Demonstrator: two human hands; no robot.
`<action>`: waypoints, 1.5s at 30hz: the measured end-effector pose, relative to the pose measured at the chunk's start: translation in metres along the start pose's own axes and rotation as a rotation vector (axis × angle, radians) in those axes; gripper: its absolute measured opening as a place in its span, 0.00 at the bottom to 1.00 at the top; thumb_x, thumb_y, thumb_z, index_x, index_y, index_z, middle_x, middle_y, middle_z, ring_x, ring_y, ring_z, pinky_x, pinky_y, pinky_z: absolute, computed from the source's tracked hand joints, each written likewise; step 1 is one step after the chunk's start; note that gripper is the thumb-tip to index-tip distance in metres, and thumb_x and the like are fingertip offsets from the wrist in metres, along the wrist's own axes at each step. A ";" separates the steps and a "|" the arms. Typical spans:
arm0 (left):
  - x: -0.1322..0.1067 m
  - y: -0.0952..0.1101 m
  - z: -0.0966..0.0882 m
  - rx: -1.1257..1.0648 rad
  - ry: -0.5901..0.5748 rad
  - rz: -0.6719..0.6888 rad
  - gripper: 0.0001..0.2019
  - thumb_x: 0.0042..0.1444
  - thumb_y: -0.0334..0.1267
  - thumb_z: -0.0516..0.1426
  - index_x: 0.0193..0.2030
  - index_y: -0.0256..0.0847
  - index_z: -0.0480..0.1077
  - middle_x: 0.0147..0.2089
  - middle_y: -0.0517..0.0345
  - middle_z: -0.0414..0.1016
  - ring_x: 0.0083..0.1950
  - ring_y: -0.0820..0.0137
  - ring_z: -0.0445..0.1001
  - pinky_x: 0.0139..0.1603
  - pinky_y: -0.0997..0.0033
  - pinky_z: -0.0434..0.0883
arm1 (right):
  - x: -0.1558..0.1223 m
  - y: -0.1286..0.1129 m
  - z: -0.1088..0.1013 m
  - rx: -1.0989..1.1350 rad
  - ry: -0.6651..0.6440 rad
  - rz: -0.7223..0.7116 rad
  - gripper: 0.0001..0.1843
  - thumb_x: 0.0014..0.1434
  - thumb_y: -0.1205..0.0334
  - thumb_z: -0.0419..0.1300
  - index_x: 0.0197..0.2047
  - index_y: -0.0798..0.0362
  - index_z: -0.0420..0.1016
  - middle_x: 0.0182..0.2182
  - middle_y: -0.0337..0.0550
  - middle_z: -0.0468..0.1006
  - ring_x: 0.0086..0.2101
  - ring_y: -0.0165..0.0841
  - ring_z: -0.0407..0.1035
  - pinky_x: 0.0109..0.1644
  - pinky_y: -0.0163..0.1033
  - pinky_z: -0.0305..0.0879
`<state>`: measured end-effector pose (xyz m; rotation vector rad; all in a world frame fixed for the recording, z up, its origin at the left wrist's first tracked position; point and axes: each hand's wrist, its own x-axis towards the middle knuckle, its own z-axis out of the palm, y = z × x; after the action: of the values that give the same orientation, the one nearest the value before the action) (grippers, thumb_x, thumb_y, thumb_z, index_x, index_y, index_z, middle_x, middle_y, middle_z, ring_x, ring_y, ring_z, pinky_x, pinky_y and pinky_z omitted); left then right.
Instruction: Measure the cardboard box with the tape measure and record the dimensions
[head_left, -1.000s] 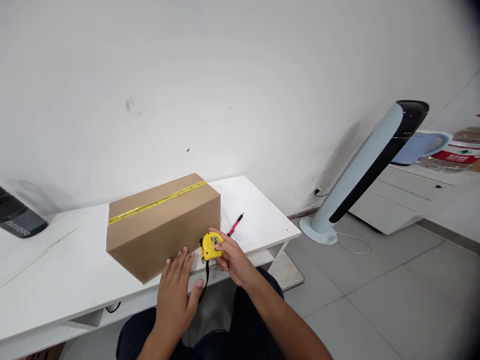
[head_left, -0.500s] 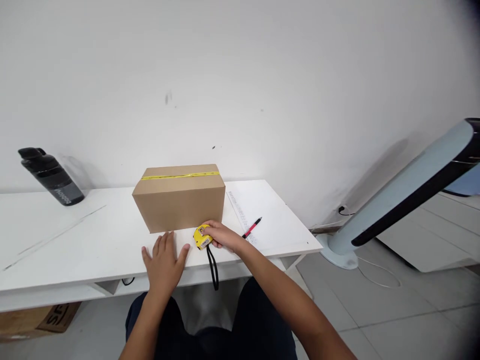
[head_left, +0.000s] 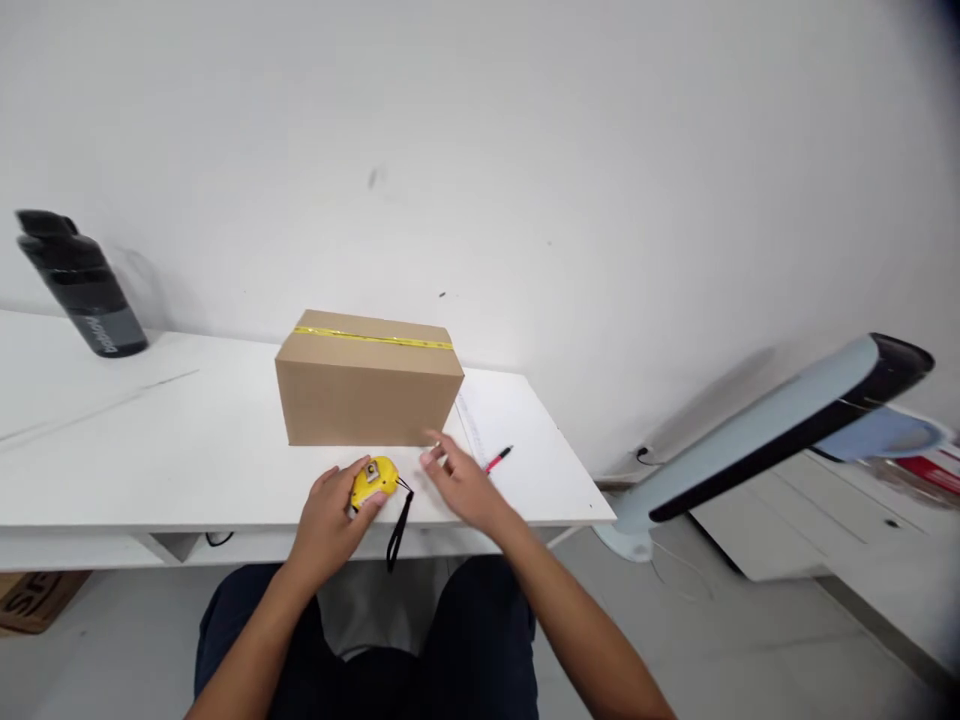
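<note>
My left hand (head_left: pixel 334 513) grips a yellow tape measure (head_left: pixel 374 482) over the front part of the white table. A black wrist strap (head_left: pixel 400 528) hangs from the tape measure past the table edge. Its blade does not show. My right hand (head_left: pixel 463 484) holds nothing, fingers apart, near the lower right corner of a brown cardboard box (head_left: pixel 367 402). The box stands shut, with yellow tape (head_left: pixel 375 338) along its top. Right of the box lies a red and black pen (head_left: pixel 498 460) on a sheet of paper (head_left: pixel 474 425), partly hidden by the box.
A black bottle (head_left: pixel 86 290) stands on the table (head_left: pixel 150 450) at the left by the wall. On the right a pale blue and black tower-shaped appliance (head_left: pixel 757 440) rises from the floor. Another cardboard box (head_left: pixel 41 600) sits under the table at the left.
The tape measure has passed from my right hand to my left, which lay flat on the table before. My right hand has opened. The camera view has tilted.
</note>
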<state>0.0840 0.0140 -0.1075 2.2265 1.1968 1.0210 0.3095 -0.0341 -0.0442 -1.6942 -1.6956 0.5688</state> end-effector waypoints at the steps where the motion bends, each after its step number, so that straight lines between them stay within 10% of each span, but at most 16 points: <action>1: 0.000 -0.002 -0.002 -0.033 -0.010 -0.022 0.29 0.63 0.58 0.51 0.64 0.44 0.67 0.61 0.47 0.76 0.62 0.54 0.73 0.66 0.50 0.65 | -0.001 0.012 -0.015 -0.361 0.104 -0.077 0.24 0.73 0.57 0.45 0.69 0.52 0.57 0.50 0.49 0.75 0.38 0.33 0.72 0.45 0.40 0.69; 5: 0.004 -0.003 -0.005 -0.129 -0.061 -0.100 0.31 0.64 0.60 0.49 0.67 0.44 0.65 0.64 0.48 0.72 0.65 0.56 0.70 0.66 0.53 0.66 | -0.001 0.072 -0.072 -0.643 0.086 -0.009 0.25 0.67 0.75 0.47 0.65 0.62 0.65 0.52 0.65 0.73 0.49 0.47 0.70 0.49 0.48 0.64; 10: 0.009 0.001 -0.002 -0.066 -0.088 -0.096 0.34 0.63 0.64 0.47 0.67 0.42 0.65 0.65 0.47 0.72 0.65 0.53 0.70 0.67 0.50 0.65 | 0.005 0.118 -0.101 -0.731 -0.117 -0.057 0.21 0.63 0.75 0.56 0.57 0.53 0.75 0.44 0.55 0.78 0.40 0.42 0.73 0.45 0.43 0.62; 17: 0.009 0.003 -0.003 -0.018 -0.116 -0.078 0.35 0.62 0.65 0.48 0.66 0.43 0.65 0.65 0.49 0.72 0.64 0.54 0.71 0.65 0.51 0.67 | -0.013 0.119 -0.076 -0.371 0.072 -0.082 0.15 0.72 0.59 0.47 0.54 0.53 0.70 0.31 0.43 0.76 0.31 0.36 0.70 0.39 0.39 0.62; 23: 0.007 0.004 -0.007 -0.072 -0.148 -0.101 0.33 0.63 0.62 0.49 0.69 0.47 0.61 0.68 0.51 0.69 0.66 0.56 0.69 0.66 0.53 0.67 | -0.027 0.117 -0.055 0.086 0.170 -0.019 0.27 0.70 0.41 0.44 0.32 0.50 0.71 0.25 0.39 0.70 0.28 0.34 0.67 0.33 0.38 0.62; 45: 0.011 0.006 -0.003 0.077 -0.194 -0.049 0.31 0.65 0.60 0.47 0.68 0.46 0.62 0.67 0.50 0.70 0.64 0.55 0.70 0.63 0.53 0.68 | -0.026 0.111 -0.061 0.342 -0.045 0.139 0.20 0.59 0.54 0.61 0.18 0.51 0.72 0.17 0.37 0.69 0.23 0.31 0.60 0.27 0.38 0.53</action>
<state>0.0892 0.0198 -0.0972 2.2832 1.2159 0.7324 0.4287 -0.0622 -0.0861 -1.5646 -1.4206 0.9128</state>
